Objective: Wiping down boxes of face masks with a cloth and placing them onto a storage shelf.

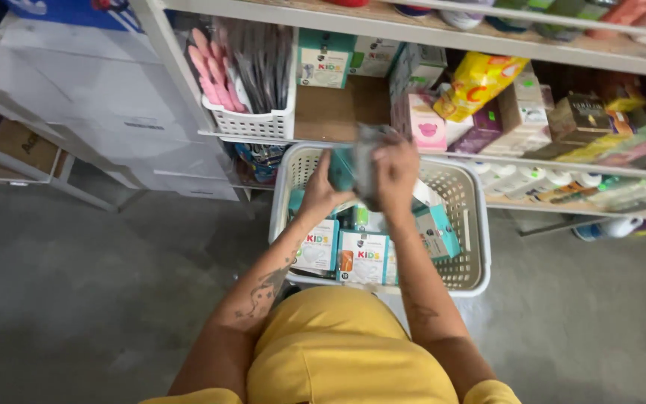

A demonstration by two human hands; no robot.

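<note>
1. Left hand (pixel 323 187), centre of frame: fingers closed around a teal carton (pixel 342 170), raised above the basket.
2. Right hand (pixel 396 170), just beside it: fingers wrapped over a grey crinkled packet (pixel 368 161) that touches the carton; blurred, so its kind cannot be told.
3. White laundry basket (pixel 480 224), centre: holds upright teal-and-white boxes (pixel 362 258), tightly packed along the near wall.
4. Shelf above: small white basket (pixel 259 123) with pink items, upper left; a stack of teal boxes (pixel 324 58), upper centre.
5. Risk: both items are held together in mid-air; a loose pinch may drop the carton onto the packed boxes, denting them.
6. Risk: the limp packet may slide out sideways and fall outside the rim.
</note>
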